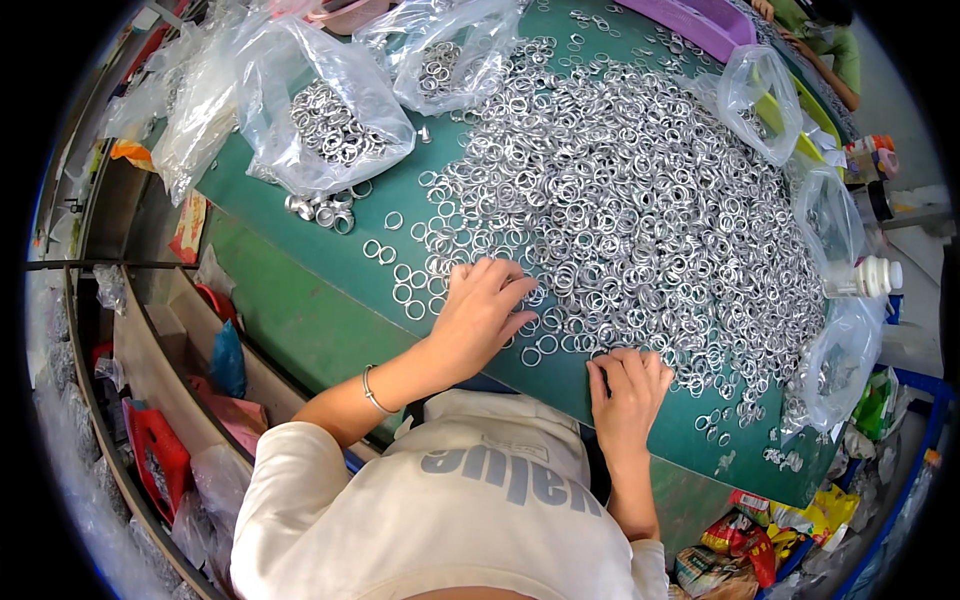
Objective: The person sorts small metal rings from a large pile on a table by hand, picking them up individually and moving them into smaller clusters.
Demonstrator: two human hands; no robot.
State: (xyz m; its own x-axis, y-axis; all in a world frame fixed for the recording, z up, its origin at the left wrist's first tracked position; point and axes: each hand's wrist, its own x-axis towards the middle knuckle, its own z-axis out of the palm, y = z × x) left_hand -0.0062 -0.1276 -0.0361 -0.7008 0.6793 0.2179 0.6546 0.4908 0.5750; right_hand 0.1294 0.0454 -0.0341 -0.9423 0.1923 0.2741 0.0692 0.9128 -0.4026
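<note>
Head view: both hands at a heap of silvery rings (640,180) on the surface (545,376).
The rings spread from the middle toward the far and right edges, a few lying loose on the left. The left hand (488,298), fingers curled and thumb apart from the forefinger, is at the heap's near-left fringe; the right hand (628,388), fingers bent, is at the near edge. Whether either pinches a ring, I cannot tell. A clear bag (268,115) with rings sits toward the left edge.
</note>
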